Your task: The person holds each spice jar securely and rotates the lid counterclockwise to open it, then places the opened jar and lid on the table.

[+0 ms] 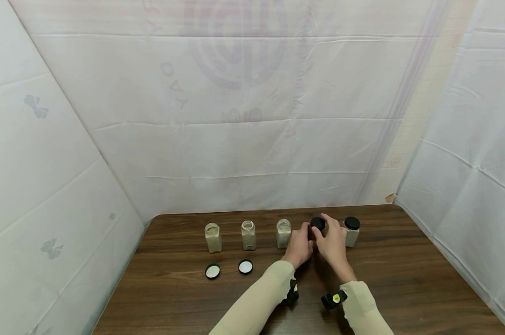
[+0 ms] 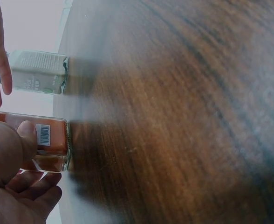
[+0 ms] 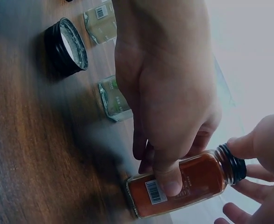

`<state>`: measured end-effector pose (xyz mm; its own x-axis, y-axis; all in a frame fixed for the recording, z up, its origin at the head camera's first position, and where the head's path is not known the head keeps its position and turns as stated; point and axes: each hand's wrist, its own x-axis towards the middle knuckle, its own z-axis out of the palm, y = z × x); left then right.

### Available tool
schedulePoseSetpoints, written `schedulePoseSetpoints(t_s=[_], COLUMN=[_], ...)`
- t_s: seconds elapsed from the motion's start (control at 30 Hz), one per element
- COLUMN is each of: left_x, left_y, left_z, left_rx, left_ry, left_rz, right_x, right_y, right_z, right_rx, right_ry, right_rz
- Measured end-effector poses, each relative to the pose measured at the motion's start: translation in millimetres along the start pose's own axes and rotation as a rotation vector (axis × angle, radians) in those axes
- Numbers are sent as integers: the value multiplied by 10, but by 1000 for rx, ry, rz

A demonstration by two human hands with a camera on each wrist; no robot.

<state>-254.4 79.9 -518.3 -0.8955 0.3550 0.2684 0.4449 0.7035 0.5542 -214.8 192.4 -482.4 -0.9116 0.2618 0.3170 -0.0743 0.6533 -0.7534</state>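
Note:
A square glass spice jar filled with orange-red powder stands between my two hands. My left hand grips its body, the thumb lying beside the barcode label in the left wrist view. At the jar's neck, my right hand holds the black screw lid between thumb and fingers. The lid sits on the jar's mouth; from the head view the hands hide most of the body. Just right of my right hand is another black-lidded jar with pale contents.
Three lidless glass jars of pale powder, a left one, a middle one and a right one, line the wooden table's back. Two upturned black lids lie before them. White sheeting hangs behind.

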Motion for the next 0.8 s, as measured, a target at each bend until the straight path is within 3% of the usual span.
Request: schedulePoseSetpoints(t_s=[0.37, 0.8], left_x=[3, 4], left_y=[-6, -15], left_z=[9, 5], left_rx=[-17, -65], left_ry=[-20, -10], left_rz=[-21, -3], right_x=[9, 29], right_y=[24, 7], right_z=[16, 40], right_rx=[11, -45], right_ry=[67, -10], right_rz=[44, -46])
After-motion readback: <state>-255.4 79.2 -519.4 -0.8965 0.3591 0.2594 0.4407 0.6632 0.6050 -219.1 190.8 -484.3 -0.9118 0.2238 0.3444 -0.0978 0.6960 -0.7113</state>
